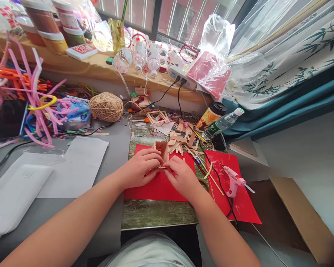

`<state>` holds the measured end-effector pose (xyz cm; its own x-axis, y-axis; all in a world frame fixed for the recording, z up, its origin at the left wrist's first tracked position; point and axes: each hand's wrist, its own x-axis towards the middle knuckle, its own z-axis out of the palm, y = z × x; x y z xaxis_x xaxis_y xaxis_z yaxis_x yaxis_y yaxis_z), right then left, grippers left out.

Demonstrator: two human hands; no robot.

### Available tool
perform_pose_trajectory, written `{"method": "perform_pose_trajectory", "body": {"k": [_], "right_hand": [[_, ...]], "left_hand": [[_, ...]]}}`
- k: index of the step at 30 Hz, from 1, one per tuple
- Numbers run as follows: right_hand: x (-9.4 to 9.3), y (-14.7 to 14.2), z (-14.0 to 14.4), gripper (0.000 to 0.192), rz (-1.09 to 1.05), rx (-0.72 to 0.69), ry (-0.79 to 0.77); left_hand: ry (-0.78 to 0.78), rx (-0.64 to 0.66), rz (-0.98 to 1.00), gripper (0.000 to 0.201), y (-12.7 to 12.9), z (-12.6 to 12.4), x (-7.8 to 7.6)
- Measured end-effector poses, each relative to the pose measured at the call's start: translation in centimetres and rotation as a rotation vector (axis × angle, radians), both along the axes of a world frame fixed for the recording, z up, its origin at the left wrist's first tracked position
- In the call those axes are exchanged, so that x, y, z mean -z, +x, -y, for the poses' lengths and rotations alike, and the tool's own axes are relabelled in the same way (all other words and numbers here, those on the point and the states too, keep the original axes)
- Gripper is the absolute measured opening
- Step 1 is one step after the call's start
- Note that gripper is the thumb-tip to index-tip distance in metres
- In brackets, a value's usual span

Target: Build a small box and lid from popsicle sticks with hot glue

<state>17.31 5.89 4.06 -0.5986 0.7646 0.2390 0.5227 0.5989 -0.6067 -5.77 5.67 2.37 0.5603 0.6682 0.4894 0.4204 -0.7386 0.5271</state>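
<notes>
My left hand (140,167) and my right hand (180,176) meet over a red paper sheet (158,187), fingertips pinching a thin wooden stick piece (160,168) between them. Just behind the fingers stands a small open box built of wooden sticks (163,149). Whether the stick piece joins the box is hidden by my fingers. Loose wooden sticks (180,142) lie scattered beyond the box.
A pink glue gun (233,180) rests on a second red sheet at right, its cord running back. A twine ball (106,106), pipe cleaners (30,89), a cup (210,116) and a bottle (222,124) crowd the back. White paper (80,163) lies left.
</notes>
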Motion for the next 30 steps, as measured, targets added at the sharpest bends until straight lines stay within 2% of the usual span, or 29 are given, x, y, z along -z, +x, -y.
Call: {"method": "perform_pose_trajectory", "body": {"k": [5,15,30], "right_hand": [[-0.2,-0.2,-0.2,0.014,-0.012,-0.026,-0.043],[0.5,0.1,0.2,0.014,-0.079,-0.012,-0.005],[1.0,0.1,0.2,0.016,-0.075,-0.008,0.0]], "left_hand": [[0.0,-0.003,-0.036,0.014,0.0,-0.1,0.1],[0.01,0.011,-0.013,0.01,-0.2,-0.5,0.7],[0.013,-0.012,0.015,0.009,0.1,-0.3,0.5]]}}
